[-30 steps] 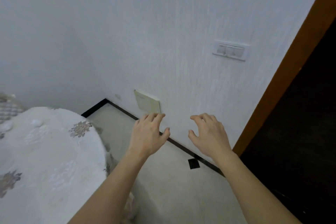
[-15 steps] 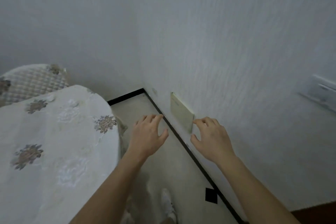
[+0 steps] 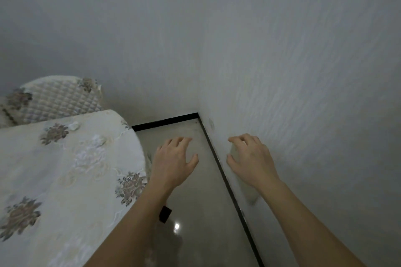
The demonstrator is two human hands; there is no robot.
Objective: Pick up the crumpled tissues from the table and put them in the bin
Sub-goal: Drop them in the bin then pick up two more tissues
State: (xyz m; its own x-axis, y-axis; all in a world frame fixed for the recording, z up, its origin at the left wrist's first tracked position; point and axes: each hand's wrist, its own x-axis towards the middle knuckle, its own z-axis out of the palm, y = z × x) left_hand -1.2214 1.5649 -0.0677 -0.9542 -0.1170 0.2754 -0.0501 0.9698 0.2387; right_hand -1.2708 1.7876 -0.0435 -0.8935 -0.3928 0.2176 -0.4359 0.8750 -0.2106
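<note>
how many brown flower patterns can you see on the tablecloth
4 on the tablecloth: one at the far edge, one by the left forearm, one near the left border, a sliver at the far right rim. More may lie outside the frame.

head cam | looks down (steeply) | floor corner near

Two textured white walls meet at a corner; grey glossy floor edged by black skirting; quilted chair at left
</note>
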